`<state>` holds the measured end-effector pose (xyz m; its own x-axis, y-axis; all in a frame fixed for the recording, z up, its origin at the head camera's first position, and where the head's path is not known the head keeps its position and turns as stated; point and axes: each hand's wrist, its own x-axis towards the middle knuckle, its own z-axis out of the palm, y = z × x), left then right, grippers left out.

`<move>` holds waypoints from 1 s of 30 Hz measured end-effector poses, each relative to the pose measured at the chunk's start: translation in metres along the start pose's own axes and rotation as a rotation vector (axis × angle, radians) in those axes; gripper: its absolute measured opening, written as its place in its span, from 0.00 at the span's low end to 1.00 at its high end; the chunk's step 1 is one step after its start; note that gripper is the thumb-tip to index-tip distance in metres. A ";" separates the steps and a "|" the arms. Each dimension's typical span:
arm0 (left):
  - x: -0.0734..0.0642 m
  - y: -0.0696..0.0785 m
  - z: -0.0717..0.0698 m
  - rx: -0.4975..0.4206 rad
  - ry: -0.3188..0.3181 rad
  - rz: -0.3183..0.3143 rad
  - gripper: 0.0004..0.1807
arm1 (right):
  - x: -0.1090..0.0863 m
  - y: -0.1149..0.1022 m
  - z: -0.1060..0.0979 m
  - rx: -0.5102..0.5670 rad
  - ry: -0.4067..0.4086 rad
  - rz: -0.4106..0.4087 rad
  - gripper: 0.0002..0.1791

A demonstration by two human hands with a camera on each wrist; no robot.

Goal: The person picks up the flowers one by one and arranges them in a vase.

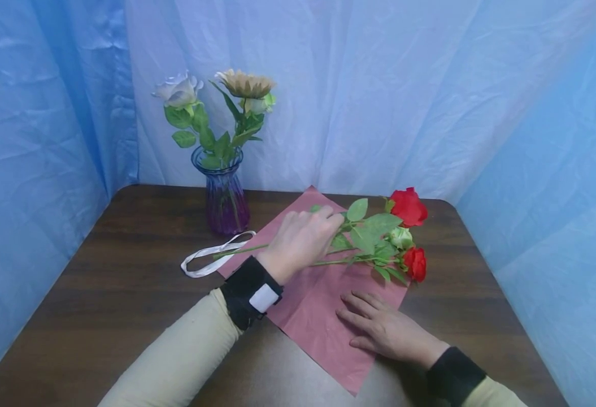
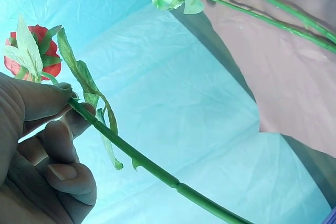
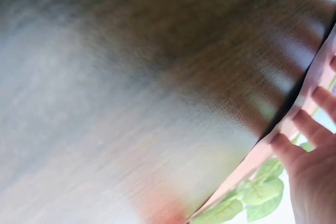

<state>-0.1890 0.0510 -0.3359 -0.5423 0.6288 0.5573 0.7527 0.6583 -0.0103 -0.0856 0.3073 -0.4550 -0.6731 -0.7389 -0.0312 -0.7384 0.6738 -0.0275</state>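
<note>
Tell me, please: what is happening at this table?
A person's left grip pinches the green stem of a red rose, apparently lifted over a spread-out pink sheet. The right grip rests on that sheet. A second red rose and a pale green flower lie with their stems across it. A glass vase of flowers stands behind, to the left; a white ribbon lies near the sheet's left corner.

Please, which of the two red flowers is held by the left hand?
The farther red flower: the left hand pinches its stem. The nearer red flower, on the other side of the pale green flower, is not held.
</note>
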 end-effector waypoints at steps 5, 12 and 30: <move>0.001 0.001 -0.003 -0.001 0.025 0.022 0.04 | -0.001 0.001 0.003 -0.019 0.044 -0.027 0.37; 0.003 0.002 -0.009 0.023 0.036 0.047 0.05 | -0.001 0.002 0.005 -0.043 0.106 -0.055 0.36; 0.009 0.003 -0.022 0.144 0.159 0.136 0.09 | -0.002 0.002 0.009 -0.070 0.166 -0.088 0.35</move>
<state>-0.1833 0.0500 -0.3123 -0.3655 0.6501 0.6661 0.7475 0.6314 -0.2061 -0.0859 0.3100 -0.4641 -0.5991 -0.7894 0.1337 -0.7918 0.6089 0.0474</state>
